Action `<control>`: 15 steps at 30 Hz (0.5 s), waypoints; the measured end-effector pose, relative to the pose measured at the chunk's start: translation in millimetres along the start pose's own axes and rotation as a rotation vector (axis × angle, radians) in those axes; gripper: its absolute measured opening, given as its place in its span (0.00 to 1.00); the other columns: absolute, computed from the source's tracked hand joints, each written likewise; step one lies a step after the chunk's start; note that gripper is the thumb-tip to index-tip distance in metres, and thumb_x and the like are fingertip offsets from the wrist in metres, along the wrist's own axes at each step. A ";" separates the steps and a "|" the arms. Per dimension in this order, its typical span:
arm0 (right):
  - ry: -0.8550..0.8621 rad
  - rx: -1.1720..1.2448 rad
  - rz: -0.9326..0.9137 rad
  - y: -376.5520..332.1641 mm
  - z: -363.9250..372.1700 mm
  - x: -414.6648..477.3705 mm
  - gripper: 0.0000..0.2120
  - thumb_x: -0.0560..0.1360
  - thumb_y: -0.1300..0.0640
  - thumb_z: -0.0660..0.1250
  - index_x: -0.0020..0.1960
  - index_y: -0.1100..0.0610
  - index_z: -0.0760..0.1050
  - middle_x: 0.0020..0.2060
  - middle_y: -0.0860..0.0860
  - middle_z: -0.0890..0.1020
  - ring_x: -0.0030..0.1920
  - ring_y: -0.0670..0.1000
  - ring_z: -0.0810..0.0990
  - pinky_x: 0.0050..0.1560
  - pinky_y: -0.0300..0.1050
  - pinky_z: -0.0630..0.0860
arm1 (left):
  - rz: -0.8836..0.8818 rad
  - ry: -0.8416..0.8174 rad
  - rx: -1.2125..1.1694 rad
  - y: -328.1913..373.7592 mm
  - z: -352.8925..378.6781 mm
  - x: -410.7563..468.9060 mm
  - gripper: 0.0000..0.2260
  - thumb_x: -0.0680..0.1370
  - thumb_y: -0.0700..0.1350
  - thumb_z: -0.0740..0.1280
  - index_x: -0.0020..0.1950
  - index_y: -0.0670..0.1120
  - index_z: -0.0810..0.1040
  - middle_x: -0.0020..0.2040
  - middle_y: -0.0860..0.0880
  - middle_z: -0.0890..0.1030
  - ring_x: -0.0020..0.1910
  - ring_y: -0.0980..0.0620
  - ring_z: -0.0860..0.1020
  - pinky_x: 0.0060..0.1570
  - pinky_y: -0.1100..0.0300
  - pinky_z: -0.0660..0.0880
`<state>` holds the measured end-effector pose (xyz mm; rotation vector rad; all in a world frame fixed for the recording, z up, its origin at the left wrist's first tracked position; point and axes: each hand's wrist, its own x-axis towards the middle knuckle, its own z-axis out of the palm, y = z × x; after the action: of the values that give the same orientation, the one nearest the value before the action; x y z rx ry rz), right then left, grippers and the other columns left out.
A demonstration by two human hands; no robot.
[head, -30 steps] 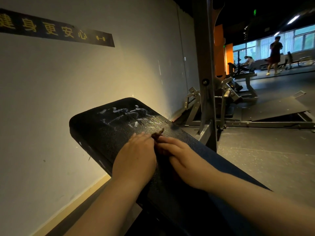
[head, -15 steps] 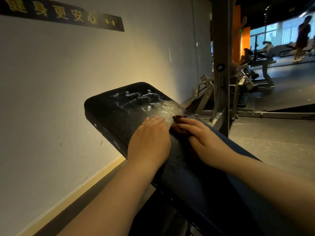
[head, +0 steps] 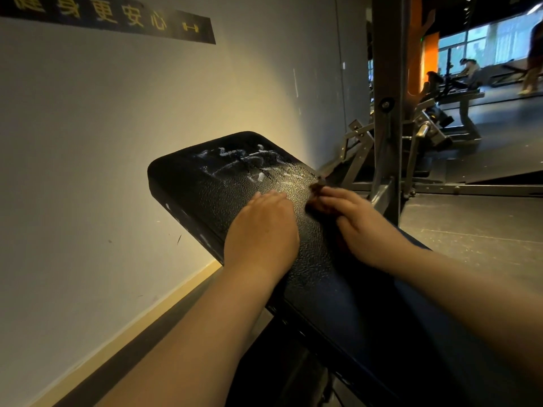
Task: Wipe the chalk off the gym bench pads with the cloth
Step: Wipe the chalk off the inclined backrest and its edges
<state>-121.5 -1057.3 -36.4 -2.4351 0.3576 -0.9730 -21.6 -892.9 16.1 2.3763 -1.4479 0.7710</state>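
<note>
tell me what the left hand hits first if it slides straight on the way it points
Most likely the chalk marks: the left hand lies flat on the bench pad, fingers aimed at them, only bare pad between.

**Room and background.** A pale grey wall [head: 117,142] fills the left half of the frame, with a warm yellowish patch of light near the centre. A dark banner [head: 111,19] with yellow characters runs along the upper left. At lower left, a tan baseboard [head: 132,324] meets a dark strip of flooring. Right of centre, a grey steel upright [head: 385,83] rises out of the frame, with an orange panel [head: 430,63] behind it. The grey speckled floor [head: 470,230] spreads across the right. The upper right shows bright windows [head: 484,39], a distant weight bench [head: 461,95] and a standing person [head: 533,54], partly cut by the frame edge.
</note>
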 end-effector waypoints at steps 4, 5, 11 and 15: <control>0.086 -0.037 0.202 -6.9 7.0 22.8 0.23 0.79 0.66 0.57 0.73 0.60 0.71 0.77 0.54 0.65 0.77 0.57 0.62 0.78 0.47 0.54 | -0.003 0.006 -0.003 -0.3 0.6 -0.1 0.21 0.83 0.42 0.56 0.76 0.45 0.68 0.77 0.48 0.67 0.77 0.52 0.62 0.78 0.57 0.53; 0.086 -0.049 0.175 -12.7 10.9 19.6 0.23 0.78 0.66 0.58 0.73 0.60 0.71 0.77 0.54 0.65 0.77 0.56 0.62 0.78 0.47 0.53 | 0.002 0.007 -0.003 -0.4 0.6 0.0 0.21 0.83 0.42 0.57 0.76 0.45 0.68 0.77 0.48 0.67 0.77 0.52 0.62 0.78 0.57 0.53; -0.011 -0.010 0.028 -9.1 6.2 1.0 0.24 0.79 0.66 0.57 0.75 0.56 0.70 0.77 0.49 0.65 0.77 0.51 0.61 0.79 0.49 0.55 | -0.002 0.004 -0.008 -2.0 3.4 1.2 0.22 0.82 0.43 0.57 0.77 0.45 0.67 0.77 0.48 0.67 0.77 0.52 0.62 0.78 0.55 0.55; 0.056 -0.032 0.123 -13.1 9.2 26.7 0.23 0.79 0.67 0.57 0.73 0.59 0.71 0.77 0.53 0.65 0.77 0.55 0.62 0.76 0.42 0.52 | -0.004 0.002 -0.006 -1.4 4.3 1.3 0.21 0.82 0.43 0.57 0.76 0.45 0.68 0.77 0.48 0.67 0.78 0.52 0.62 0.78 0.55 0.55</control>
<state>-95.3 -1053.9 -19.9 -2.3869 0.5394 -0.9903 -18.6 -895.2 13.4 2.3724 -1.4421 0.7663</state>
